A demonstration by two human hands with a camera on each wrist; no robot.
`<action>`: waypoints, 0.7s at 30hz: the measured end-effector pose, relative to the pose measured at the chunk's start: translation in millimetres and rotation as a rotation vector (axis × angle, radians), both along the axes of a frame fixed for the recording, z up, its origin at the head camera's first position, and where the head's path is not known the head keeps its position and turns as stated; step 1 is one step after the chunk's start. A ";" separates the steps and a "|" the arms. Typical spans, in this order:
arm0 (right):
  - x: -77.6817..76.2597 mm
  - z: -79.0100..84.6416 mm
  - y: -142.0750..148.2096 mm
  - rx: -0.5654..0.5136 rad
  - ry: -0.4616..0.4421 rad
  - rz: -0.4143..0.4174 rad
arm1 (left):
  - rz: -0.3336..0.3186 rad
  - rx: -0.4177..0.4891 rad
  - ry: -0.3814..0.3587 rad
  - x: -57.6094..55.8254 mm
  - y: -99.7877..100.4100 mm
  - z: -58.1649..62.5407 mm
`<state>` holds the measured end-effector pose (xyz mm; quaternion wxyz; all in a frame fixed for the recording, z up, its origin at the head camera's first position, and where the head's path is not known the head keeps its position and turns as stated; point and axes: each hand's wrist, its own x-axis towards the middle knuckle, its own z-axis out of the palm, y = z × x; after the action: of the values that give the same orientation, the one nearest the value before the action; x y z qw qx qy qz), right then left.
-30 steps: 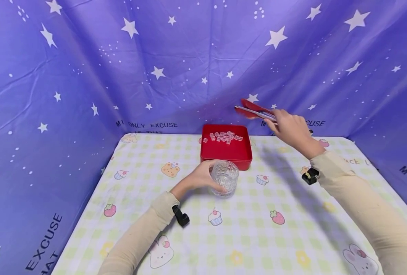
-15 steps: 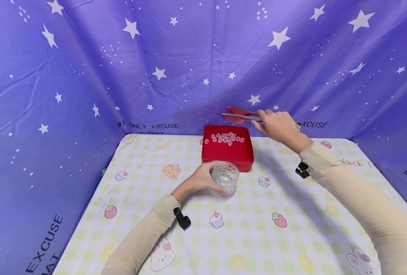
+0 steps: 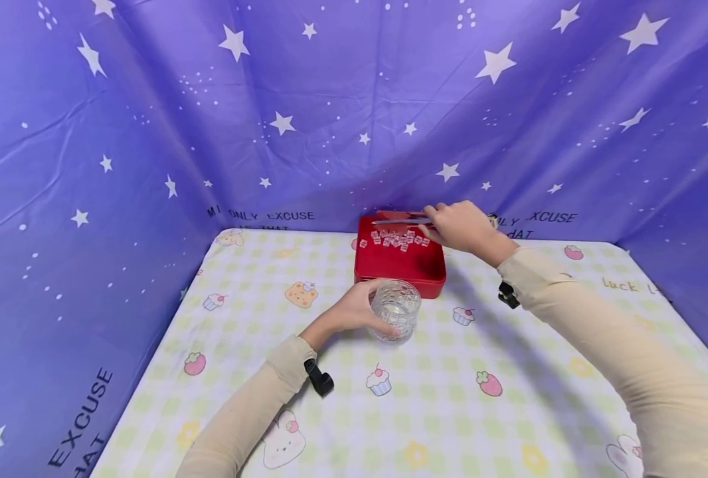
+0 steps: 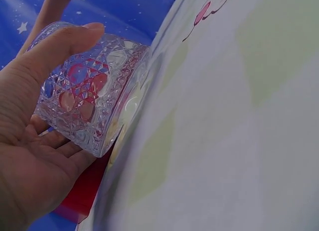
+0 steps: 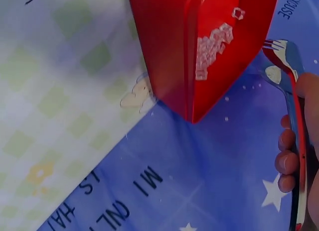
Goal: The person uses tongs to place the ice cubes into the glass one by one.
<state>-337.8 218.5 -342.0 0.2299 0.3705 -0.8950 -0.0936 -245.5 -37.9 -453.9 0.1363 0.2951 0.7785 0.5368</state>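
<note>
My left hand grips a clear cut-glass tumbler from its left side, thumb in front. In the left wrist view the tumbler stands on the cloth, fingers behind it. Past it sits a square red tin with several small clear cubes, like ice cubes, in its back half. My right hand holds shiny metal tongs above the tin's back edge. One tong end is fork-shaped and the other spoon-shaped in the right wrist view, where the tongs hold nothing visible.
A green-and-white checked tablecloth with cartoon prints covers the table. Purple star-printed curtains hang behind it and at both sides, close to the tin's back. Black camera mounts sit on the wrists.
My right hand has moved left and down with the tongs, from the tin's right to over its back edge. The left hand and tumbler stay put.
</note>
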 end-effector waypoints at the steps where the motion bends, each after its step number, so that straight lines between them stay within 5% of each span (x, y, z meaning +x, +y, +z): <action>1: -0.4 -1.1 -2.5 0.010 -0.021 -0.010 | -0.001 0.000 0.005 -0.5 -0.1 0.1; 6: -3.2 -7.5 -13.2 0.061 -0.120 -0.054 | 0.002 0.007 0.029 -1.5 -0.7 -0.5; 21: -14.3 -23.0 -26.7 0.057 -0.223 -0.072 | 0.021 0.010 0.045 -3.0 -0.7 -3.0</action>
<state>-352.1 191.8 -365.0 0.1148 0.3526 -0.9248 -0.0855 -248.4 -38.6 -457.0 0.1118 0.2996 0.7818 0.5353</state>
